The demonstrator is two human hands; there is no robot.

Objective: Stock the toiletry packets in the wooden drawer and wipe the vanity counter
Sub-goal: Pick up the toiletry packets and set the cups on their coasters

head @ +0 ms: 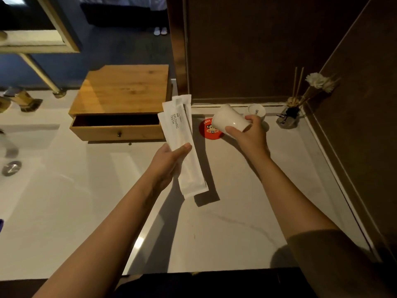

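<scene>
left hand [171, 157]: I'm pinching a fan of long toiletry packets [182, 145], fingers closed around them
right hand [247, 131]: I'm gripping a tilted white cup [231, 121] over the vanity counter [236, 211]
drawer [117, 126]: sitting open, just up-left of the packets
axis: packets pointing away from me, crosswise to the drawer's width; left hand nearer
room: counter bare in between

We note, far right: reed diffuser [289, 117] in the corner, white lidded cup [256, 111], red round coaster [209, 129]. Far left: drain [11, 168], brush [30, 102].
</scene>
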